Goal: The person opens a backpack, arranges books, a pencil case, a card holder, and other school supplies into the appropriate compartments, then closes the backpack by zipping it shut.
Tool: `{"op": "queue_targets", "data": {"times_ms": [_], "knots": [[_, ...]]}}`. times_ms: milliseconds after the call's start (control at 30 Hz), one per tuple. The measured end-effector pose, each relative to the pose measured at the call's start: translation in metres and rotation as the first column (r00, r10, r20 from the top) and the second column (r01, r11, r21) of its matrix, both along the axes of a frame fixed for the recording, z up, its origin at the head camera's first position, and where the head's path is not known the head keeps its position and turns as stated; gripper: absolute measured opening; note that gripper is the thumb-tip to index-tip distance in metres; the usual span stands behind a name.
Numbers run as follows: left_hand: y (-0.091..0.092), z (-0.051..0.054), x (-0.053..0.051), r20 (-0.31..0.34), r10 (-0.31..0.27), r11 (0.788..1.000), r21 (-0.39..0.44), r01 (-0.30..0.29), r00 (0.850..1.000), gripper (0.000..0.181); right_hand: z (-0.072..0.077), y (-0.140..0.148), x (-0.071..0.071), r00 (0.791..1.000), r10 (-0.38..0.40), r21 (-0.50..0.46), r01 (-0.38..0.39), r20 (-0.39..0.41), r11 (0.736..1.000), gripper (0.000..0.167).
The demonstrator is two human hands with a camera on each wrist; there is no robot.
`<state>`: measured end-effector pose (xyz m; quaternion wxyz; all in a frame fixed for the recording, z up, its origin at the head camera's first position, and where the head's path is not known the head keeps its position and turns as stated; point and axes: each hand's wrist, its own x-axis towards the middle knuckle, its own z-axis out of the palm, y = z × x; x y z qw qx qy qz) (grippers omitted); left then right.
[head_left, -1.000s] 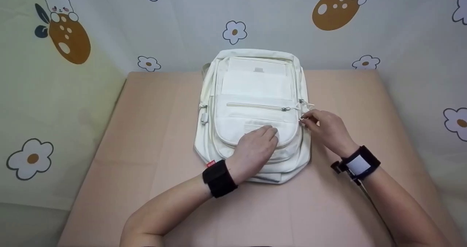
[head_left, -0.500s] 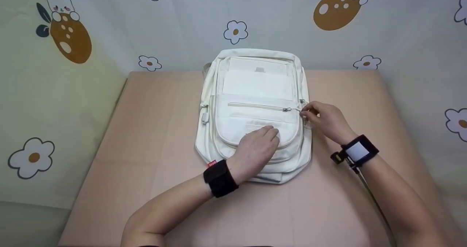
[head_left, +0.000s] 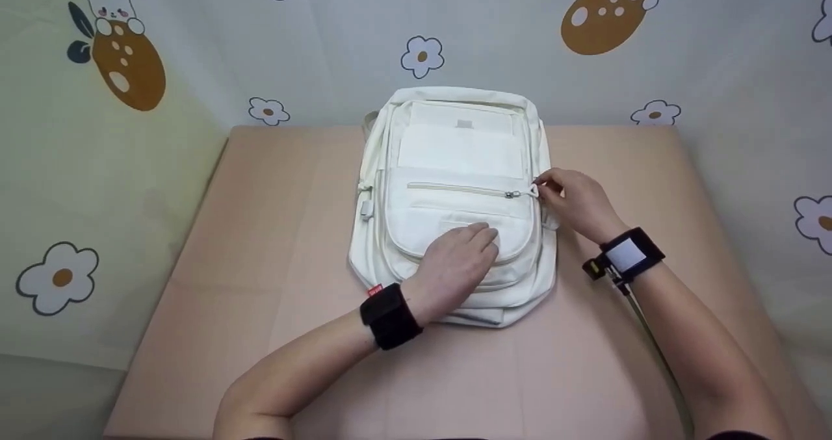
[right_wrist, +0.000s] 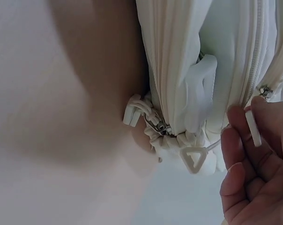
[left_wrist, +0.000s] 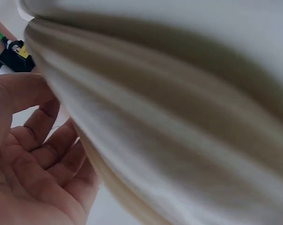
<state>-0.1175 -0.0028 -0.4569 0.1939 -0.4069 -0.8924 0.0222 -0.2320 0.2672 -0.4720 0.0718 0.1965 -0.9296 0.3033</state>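
A cream-white backpack (head_left: 455, 147) lies front side up, its top towards the back wall. Arched over its lower front, my left hand (head_left: 455, 264) rests there; in the left wrist view its fingertips are hidden behind the pale fabric folds (left_wrist: 155, 126). At the bag's right edge, my right hand (head_left: 578, 199) pinches a white zipper pull (right_wrist: 254, 127) between thumb and fingers. This pull is beside the metal slider (head_left: 510, 195) at the right end of the front pocket's zipper. Another triangular zipper pull (right_wrist: 195, 160) hangs from a cord near my fingers in the right wrist view.
Under the bag is a pinkish-tan tabletop (head_left: 279, 232). Patterned cloth walls (head_left: 338, 43) with flowers and rabbits stand behind and at both sides. A side-release buckle or loop (right_wrist: 202, 89) sits on the bag's side. A cable (head_left: 656, 349) runs along the right forearm.
My right hand has moved up along the bag's right edge, from below the front zipper's end to level with it, and now pinches a pull there. The left hand stays in place.
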Motion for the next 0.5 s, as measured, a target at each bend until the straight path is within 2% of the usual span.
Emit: {"op": "queue_targets", "data": {"times_ms": [167,267,333,400,467,500], "knots": [[-0.016,0.002,-0.005,0.02,-0.026,0.996,0.087,0.025,0.999,0.013,0.001,0.009,0.0,0.997,-0.037,0.014,0.038,-0.07,0.999,0.019],[-0.037,0.006,-0.011,0.071,0.0,0.986,0.166,-0.012,0.997,0.029,0.003,0.016,0.002,0.993,-0.059,0.032,0.063,-0.103,0.997,0.02],[-0.057,0.011,-0.018,0.12,0.053,0.979,0.189,-0.076,0.991,0.046,0.005,0.022,0.004,0.991,-0.068,0.046,0.073,-0.116,0.996,0.022],[-0.08,0.017,-0.028,0.172,0.143,0.969,0.178,-0.173,0.975,0.057,0.006,0.029,0.006,0.988,-0.078,0.068,0.087,-0.13,0.994,0.025],[-0.106,0.023,-0.042,0.214,0.249,0.949,0.142,-0.282,0.945,0.064,0.007,0.037,0.007,0.985,-0.096,0.101,0.111,-0.141,0.989,0.029],[-0.12,0.024,-0.05,0.234,0.303,0.933,0.126,-0.338,0.924,0.066,0.007,0.042,0.008,0.984,-0.11,0.12,0.128,-0.143,0.985,0.032]]}}
